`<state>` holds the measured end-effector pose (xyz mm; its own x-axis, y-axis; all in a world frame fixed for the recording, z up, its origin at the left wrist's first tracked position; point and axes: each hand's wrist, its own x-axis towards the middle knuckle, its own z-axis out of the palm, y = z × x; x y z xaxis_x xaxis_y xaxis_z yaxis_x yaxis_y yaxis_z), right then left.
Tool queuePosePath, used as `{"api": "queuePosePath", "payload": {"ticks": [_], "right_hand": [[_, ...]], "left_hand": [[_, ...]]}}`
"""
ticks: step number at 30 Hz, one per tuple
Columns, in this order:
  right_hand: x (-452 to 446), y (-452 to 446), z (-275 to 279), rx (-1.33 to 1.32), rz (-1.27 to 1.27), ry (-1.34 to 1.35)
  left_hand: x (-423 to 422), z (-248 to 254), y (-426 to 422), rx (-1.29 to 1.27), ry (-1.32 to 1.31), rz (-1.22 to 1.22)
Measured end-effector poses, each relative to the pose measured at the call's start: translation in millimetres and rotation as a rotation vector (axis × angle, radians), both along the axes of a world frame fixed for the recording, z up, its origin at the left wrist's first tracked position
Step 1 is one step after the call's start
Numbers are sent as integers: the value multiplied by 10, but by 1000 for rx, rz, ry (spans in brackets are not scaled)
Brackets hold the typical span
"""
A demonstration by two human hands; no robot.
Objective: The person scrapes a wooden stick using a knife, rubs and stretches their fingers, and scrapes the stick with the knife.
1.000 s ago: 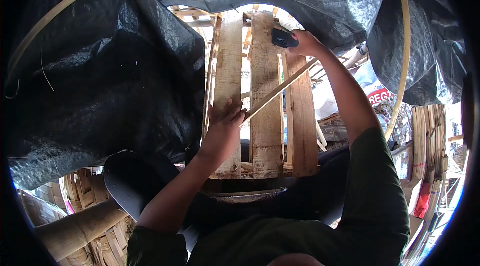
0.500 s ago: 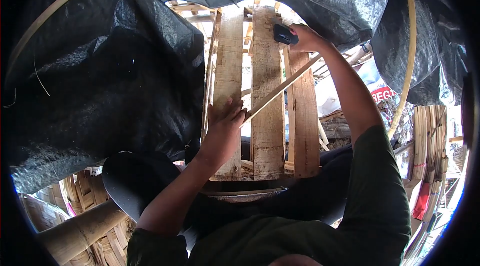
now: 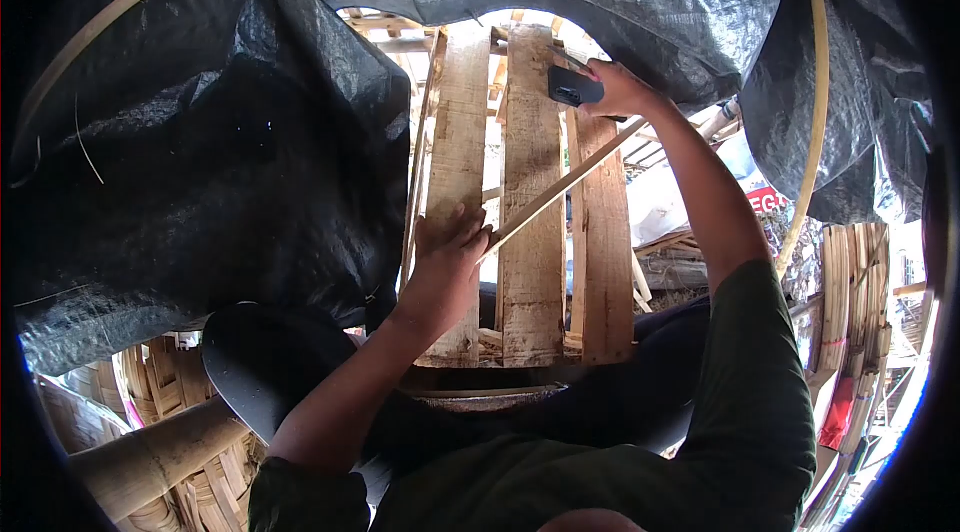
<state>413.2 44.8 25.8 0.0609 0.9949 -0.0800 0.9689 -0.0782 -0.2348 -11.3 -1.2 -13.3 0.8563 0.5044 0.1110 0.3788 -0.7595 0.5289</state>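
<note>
My left hand is palm down over the left-hand plank, its fingers partly curled. The lower end of a thin bamboo strip is at its thumb side, held there. From that hand the strip slants up across the middle plank and passes by my right wrist. My right hand is closed round the edge of a dark phone, camera side up, over the top of the planks. A thin grey piece sticks out beyond the phone; what it is I cannot make out.
Black plastic sheeting hangs at the left and overhead. A bent bamboo strip arches at the right. A bundle of split bamboo stands on the right, and a bamboo pole and woven bamboo lie at lower left.
My right hand and the phone have shifted slightly down and to the right. A thin grey piece now shows above the phone. My left hand stays on the plank by the strip.
</note>
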Motion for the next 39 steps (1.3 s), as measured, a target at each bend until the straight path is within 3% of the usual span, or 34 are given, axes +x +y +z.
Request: {"api": "queuePosePath", "payload": {"ticks": [4, 6, 9, 10, 12, 17, 19, 21, 23, 24, 27, 29, 31, 32, 34, 35, 37, 38, 39], "right_hand": [[-28, -9, 41, -58, -40, 1], [-15, -70, -36, 223, -125, 133], [122, -90, -179, 394, -123, 218], [159, -90, -196, 393, -121, 218], [228, -109, -262, 501, -234, 479], [126, -155, -158, 535, -262, 512], [-6, -186, -61, 480, -65, 575], [-327, -245, 187, 403, -129, 555], [-324, -234, 135, 238, -191, 756], [-379, -215, 56, 278, -122, 910], [-598, -149, -13, 277, -18, 1041], [-737, -98, 36, 201, -41, 884], [-811, 20, 26, 238, 89, 514], [-878, 20, 75, 238, 91, 516], [-1008, -2, 200, 95, -18, 931], [-997, -2, 193, 94, -17, 931], [-883, 4, 137, 23, -151, 1129], [-806, 60, 99, -85, -64, 1323], [-733, 54, 47, -114, -125, 1337]], "left_hand": [[-14, 49, 4, -68, -17, 5], [-22, 49, -11, -118, -15, 2], [-25, 12, -7, -155, -43, 11], [-19, 21, -5, -139, -45, 11], [-21, 35, -13, -131, -42, 11], [2, 50, 2, 71, -204, -6], [-18, 15, -5, -27, -142, 3], [-33, 3, -13, -130, -79, 12], [-24, 13, -8, -126, -93, 4], [-19, 11, -8, -125, -96, 3], [-28, 5, 1, -117, -87, 4], [-27, 13, -2, -136, -72, 3], [-27, 9, -5, -160, -66, 11], [-32, 4, -8, -187, -58, 14], [-33, 3, 1, -89, -130, 6], [-32, 0, 2, 8, -203, -5], [-39, -17, -15, -71, -135, 9], [-42, -27, -17, -148, -69, 20], [-44, -46, -18, -148, -71, 23]]}}
